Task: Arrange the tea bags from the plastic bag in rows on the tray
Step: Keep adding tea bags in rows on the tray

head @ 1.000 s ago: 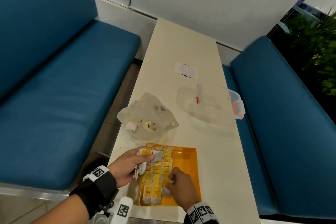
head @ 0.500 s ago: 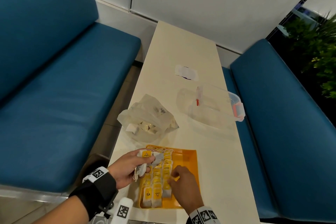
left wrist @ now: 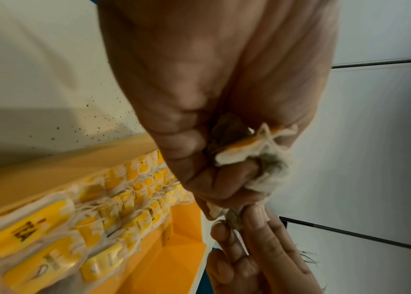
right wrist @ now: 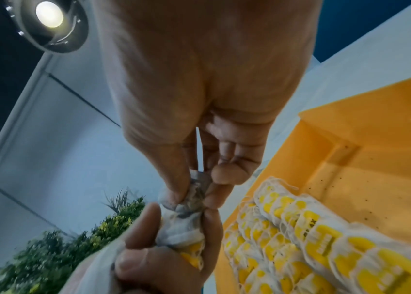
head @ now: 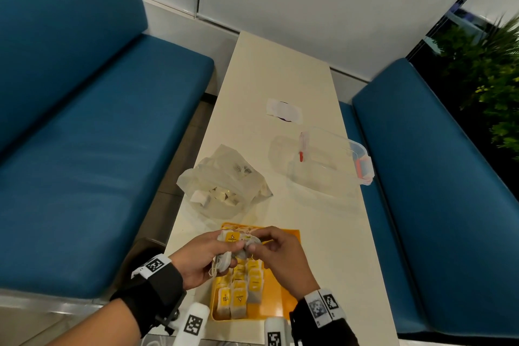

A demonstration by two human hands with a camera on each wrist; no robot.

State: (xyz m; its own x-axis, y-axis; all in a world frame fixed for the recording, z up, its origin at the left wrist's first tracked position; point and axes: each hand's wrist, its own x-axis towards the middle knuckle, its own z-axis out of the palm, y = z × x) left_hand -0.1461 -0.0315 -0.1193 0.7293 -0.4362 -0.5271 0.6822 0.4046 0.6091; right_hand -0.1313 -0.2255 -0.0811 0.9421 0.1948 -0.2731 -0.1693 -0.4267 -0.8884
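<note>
An orange tray point(head: 283, 300) lies at the table's near edge, with tea bags point(head: 241, 286) with yellow tags in rows along its left side. Above the tray my left hand point(head: 202, 258) grips a bunch of tea bags point(head: 229, 241). My right hand point(head: 280, 255) pinches one tea bag point(head: 248, 250) of that bunch between thumb and fingers. The pinch shows close up in the right wrist view, on a grey tea bag point(right wrist: 194, 197). The clear plastic bag point(head: 224, 185) with more tea bags sits beyond the tray.
A clear plastic container point(head: 323, 163) with an orange-red clip stands at the right of the table. A white paper piece point(head: 283, 109) lies farther back. Blue bench seats point(head: 84, 163) flank the narrow table point(head: 280, 70).
My right hand has lifted off the tray's rows and come up to the bunch in my left hand, pinching a tea bag there. The left hand has stayed about where it was.
</note>
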